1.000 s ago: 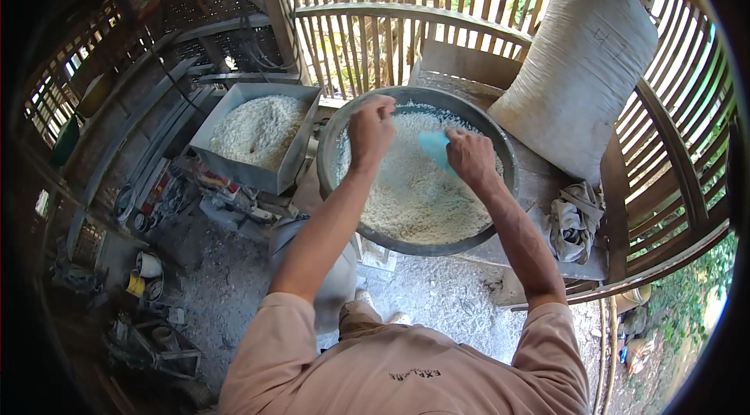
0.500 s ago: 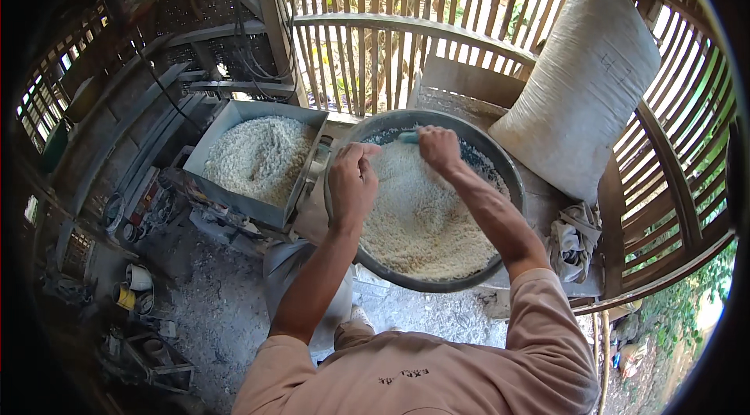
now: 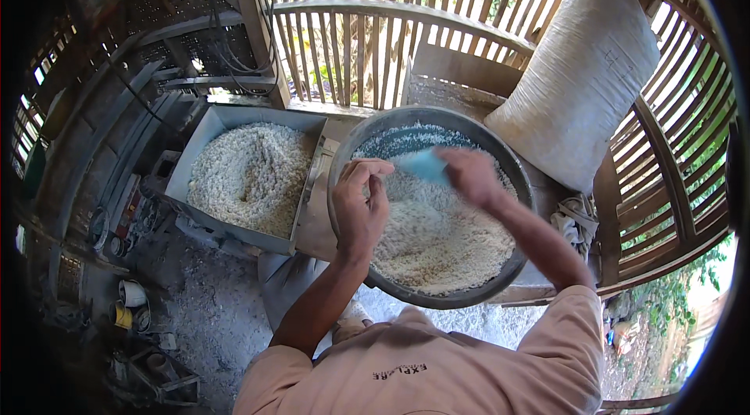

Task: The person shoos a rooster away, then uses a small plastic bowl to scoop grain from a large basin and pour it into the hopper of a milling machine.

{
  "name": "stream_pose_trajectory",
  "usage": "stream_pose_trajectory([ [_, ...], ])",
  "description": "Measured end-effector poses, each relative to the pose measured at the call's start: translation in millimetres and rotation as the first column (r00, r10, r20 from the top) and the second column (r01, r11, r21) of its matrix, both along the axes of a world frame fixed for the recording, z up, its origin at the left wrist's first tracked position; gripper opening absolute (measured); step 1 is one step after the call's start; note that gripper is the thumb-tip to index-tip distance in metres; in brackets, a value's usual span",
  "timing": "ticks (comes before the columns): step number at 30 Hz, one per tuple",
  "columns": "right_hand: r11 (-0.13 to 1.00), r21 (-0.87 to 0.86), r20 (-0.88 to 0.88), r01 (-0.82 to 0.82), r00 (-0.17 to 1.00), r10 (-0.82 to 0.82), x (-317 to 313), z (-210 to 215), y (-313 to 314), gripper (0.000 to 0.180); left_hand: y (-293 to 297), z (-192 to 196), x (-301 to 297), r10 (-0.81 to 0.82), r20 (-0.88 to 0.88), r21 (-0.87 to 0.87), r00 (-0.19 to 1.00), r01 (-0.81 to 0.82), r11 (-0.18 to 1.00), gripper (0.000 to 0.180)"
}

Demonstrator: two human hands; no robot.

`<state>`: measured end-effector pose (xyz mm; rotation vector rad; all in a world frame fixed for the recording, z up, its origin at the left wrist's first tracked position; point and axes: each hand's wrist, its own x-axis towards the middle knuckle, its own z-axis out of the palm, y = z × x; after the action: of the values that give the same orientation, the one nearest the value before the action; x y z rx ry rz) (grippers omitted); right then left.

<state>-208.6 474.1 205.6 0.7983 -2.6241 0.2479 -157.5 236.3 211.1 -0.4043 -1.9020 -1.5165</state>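
Your left hand [image 3: 361,208]: fingers curled, holding nothing, over the basin's [image 3: 500,151] left rim | your right hand [image 3: 471,177]: grips a blue scoop [image 3: 426,165] above the grain [image 3: 433,235], blurred.

The right hand [image 3: 469,174] is showing only as a motion smear, so its grip on the blue scoop [image 3: 424,164] is not readable, and the scoop's shape is blurring too. The left hand [image 3: 358,208] is covering part of the white grain [image 3: 437,239] and the near wall of the round basin [image 3: 508,173]. The white sack [image 3: 582,79] is hiding the railing behind it. The small objects on the floor [image 3: 129,302] at lower left are sitting in shadow, too small to identify.
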Motion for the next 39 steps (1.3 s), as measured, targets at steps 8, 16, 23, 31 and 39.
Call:
stream_pose_trajectory([
  [8,0.805,-0.133,0.306,0.578,0.797,-0.521,-58.0,-43.9,93.2,0.033,4.1,5.4,2.6,-0.016,-0.023,-0.047,1.000,0.015,0.999,0.026],
  [16,0.664,-0.452,0.774,0.595,0.632,-0.040,-55.6,-113.9,68.8,0.020,2.7,5.4,-1.3,0.056,-0.088,-0.067,0.995,-0.062,0.996,0.027],
  [23,0.483,-0.501,0.863,0.718,0.370,0.344,-20.9,-136.8,-20.6,0.019,-1.9,7.1,15.1,0.029,-0.114,-0.107,0.993,-0.042,0.993,0.027],
  [31,0.413,-0.413,0.880,0.812,0.240,0.409,-21.6,-127.5,-31.1,0.019,-1.6,-27.0,110.5,-0.304,-0.036,-0.359,0.952,0.272,0.893,0.008],
  [39,0.362,-0.470,0.861,0.805,0.326,0.391,-12.5,-95.9,-17.0,0.014,-23.0,-59.8,79.1,-0.230,-0.353,-0.369,0.907,0.090,0.925,0.027],
])
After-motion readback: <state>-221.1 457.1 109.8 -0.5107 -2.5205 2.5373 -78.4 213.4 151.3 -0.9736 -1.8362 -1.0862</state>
